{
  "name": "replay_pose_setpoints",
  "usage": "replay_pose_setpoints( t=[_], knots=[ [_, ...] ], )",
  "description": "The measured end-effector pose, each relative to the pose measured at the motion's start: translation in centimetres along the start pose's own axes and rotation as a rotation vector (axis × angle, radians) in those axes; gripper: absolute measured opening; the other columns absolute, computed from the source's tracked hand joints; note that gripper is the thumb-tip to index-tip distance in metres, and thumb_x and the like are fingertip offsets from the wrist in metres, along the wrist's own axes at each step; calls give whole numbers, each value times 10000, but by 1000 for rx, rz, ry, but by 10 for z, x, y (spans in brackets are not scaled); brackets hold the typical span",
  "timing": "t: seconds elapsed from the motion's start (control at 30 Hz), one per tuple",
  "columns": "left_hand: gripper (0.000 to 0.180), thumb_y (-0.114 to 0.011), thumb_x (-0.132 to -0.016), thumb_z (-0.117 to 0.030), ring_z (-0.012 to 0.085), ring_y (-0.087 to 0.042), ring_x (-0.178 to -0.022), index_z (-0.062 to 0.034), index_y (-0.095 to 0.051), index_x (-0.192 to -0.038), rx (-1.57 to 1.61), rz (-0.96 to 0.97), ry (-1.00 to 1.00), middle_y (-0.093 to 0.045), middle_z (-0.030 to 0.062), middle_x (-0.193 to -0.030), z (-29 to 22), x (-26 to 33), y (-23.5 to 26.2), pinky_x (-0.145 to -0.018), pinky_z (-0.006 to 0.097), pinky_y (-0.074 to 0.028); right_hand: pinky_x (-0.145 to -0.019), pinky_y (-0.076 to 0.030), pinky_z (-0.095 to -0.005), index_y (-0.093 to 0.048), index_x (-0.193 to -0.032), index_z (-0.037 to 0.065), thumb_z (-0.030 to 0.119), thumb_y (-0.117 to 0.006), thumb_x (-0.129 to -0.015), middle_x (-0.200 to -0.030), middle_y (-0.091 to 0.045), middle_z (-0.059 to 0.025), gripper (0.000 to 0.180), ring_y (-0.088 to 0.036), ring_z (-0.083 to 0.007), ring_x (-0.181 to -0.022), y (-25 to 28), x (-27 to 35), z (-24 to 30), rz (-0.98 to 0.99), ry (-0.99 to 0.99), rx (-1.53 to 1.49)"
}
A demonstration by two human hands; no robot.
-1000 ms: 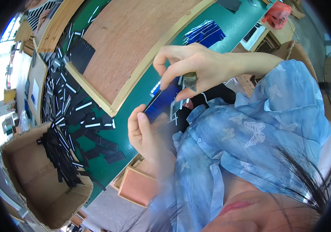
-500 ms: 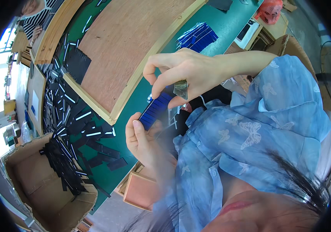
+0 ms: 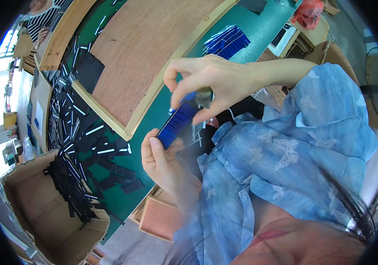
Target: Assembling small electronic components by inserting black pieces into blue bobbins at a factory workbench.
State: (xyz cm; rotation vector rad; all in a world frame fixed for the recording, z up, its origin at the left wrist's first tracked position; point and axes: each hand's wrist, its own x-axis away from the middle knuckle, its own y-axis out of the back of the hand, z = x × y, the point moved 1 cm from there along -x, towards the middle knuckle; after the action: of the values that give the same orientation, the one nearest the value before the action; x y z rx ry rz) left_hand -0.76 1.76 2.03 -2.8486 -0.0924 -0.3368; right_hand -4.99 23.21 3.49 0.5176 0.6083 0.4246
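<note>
— Both hands meet above the near edge of the green worktable (image 3: 259, 33). Our left hand (image 3: 164, 161) cups the lower end of a blue strip (image 3: 178, 123), thumb laid along its side. Our right hand (image 3: 209, 81) comes in from above, fingers curled, pinching the strip's upper end along with a small dull-grey block (image 3: 204, 96).

— Where does the strip sit?

— Off the table, slanting between our two hands, close to our blue butterfly-print shirt (image 3: 286, 150).

— How would it handle?

— We judge it light, thin and stiff, a narrow ribbed piece that might snap or chip if bent. Holding it by the long edges, near both ends as we do now, looks safest. Its face seems glossy, so perhaps slippery.

— What lies around us?

— A wooden-framed board (image 3: 140, 53) lies on the table just beyond our hands. A pile of similar blue strips (image 3: 226, 40) rests farther off. To our left, black strips (image 3: 87, 141) scatter across the green surface and spill into a cardboard box (image 3: 43, 207). A pinkish tray (image 3: 160, 218) sits below our left hand.
</note>
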Motion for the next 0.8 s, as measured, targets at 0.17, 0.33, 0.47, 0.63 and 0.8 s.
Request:
replay_pose_setpoints(
  t=[0.17, 0.33, 0.47, 0.63, 0.8],
  knots=[
    [289, -483, -966, -192, 184, -637, -638, 67, -535, -1083, -86, -17, -63, -625, 158, -862, -2, 8, -14, -566, 230, -543, -775, -448, -336, -617, -982, 62, 336, -739, -681, -999, -561, -75, 425, -556, -250, -936, -7, -8, -12, -1, -318, -198],
    [279, -485, -964, -171, 182, -643, -649, 80, -541, -1072, -121, -47, -149, -625, 154, -853, 1, 10, -20, -577, 231, -541, -681, -458, -313, -547, -881, 53, 237, -735, -729, -904, -544, -84, 304, -581, -245, -802, -26, -16, -5, -141, -188, 25],
    [273, -489, -962, -170, 177, -644, -650, 75, -536, -1073, -81, -48, -103, -626, 153, -844, -5, 5, -9, -576, 229, -538, -670, -432, -300, -573, -801, 38, 249, -727, -767, -837, -538, -67, 263, -549, -200, -769, -6, -5, -19, -75, -354, 36],
    [238, -516, -951, -154, 144, -616, -649, 60, -537, -1052, -148, -119, -178, -628, 124, -818, 0, -3, -3, -574, 223, -504, -662, -407, -277, -617, -818, 25, 169, -685, -811, -848, -534, -42, 159, -510, -148, -735, -8, -14, -12, 39, -328, -218],
    [242, -584, -914, -206, 123, -553, -667, 22, -542, -982, -103, -6, -96, -617, 80, -815, -2, -26, 28, -613, 228, -438, -646, -374, -216, -652, -911, 39, 79, -693, -789, -945, -554, -13, 135, -482, -84, -760, -13, -28, -23, -30, -401, -682]
  ],
)
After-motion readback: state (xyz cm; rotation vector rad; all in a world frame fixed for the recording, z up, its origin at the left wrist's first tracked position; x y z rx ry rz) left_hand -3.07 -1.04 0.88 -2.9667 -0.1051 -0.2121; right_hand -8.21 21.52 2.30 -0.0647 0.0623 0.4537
